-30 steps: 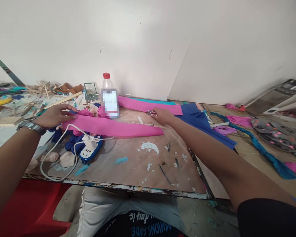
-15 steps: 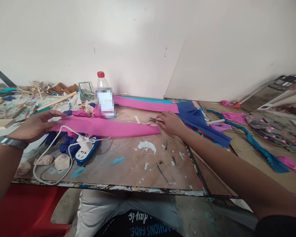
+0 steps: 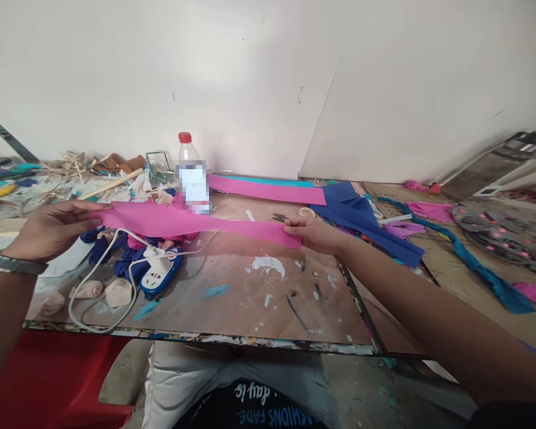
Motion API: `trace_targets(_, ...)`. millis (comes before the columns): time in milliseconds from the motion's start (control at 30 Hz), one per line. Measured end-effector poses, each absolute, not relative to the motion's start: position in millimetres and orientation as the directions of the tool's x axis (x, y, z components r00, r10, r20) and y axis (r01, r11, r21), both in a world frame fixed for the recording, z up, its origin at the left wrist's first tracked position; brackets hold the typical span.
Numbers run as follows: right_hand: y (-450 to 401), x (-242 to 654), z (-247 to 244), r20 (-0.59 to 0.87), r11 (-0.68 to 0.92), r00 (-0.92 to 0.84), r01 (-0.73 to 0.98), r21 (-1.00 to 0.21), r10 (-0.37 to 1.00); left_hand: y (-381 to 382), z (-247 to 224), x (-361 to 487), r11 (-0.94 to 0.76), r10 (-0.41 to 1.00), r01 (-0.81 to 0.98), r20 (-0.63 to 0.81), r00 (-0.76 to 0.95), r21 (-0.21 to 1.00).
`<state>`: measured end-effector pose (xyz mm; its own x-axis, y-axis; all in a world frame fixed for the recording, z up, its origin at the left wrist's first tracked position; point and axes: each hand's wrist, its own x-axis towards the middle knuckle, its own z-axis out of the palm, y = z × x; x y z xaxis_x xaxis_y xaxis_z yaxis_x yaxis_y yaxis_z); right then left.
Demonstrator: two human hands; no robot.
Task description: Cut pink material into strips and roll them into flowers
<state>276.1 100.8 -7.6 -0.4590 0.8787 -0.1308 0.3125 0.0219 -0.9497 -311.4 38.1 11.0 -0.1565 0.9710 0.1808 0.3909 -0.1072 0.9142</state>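
A long pink strip stretches between my two hands above the table. My left hand pinches its left end between thumb and fingers. At the other end, my right hand grips the strip's upper corner, fingers closed. Small scissors lie just behind the right fingertips, beside a pale ring. Under the strip's left part are a white plug and a blue-and-white power socket with a white cable.
A bottle with a red cap stands behind a lit phone. Another pink strip and dark blue fabric lie at the back. Wood scraps are at left, a teal strip at right.
My right hand has left the scissors and taken hold of the strip's right end. The strip is now stretched further right, and the pale ring has come into view.
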Motion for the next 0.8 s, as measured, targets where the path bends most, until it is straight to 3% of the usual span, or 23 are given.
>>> trace_targets(133,101.6,284.4,-8.4,-0.247,-0.210,-0.435,0.132,-0.969,0.866,40.7,21.5,-307.8,-0.115,0.975,0.397,0.181,-0.132,0.911)
trace_targets(300,100.0,294.2,-19.2,-0.312,-0.345,-0.357,-0.030,-0.938,0.880,50.5,25.2,-300.5,-0.122,0.991,0.343,0.132,-0.005,0.931)
trace_targets(500,84.7,293.5,-22.6,-0.289,-0.335,-0.274,-0.135,-0.933,0.917,63.2,23.9,-290.7,0.043,0.999,0.342,-0.037,-0.023,0.939)
trace_targets(633,82.1,287.3,-27.1,-0.276,-0.300,-0.227,-0.078,-0.951,0.934,75.5,18.9,-291.9,0.025,0.991,0.560,0.055,-0.126,0.828)
trace_targets(800,87.3,283.6,-32.5,-0.266,-0.273,-0.151,-0.032,-0.961,0.952,85.5,19.6,-294.3,0.066,0.972,0.685,0.108,-0.207,0.725)
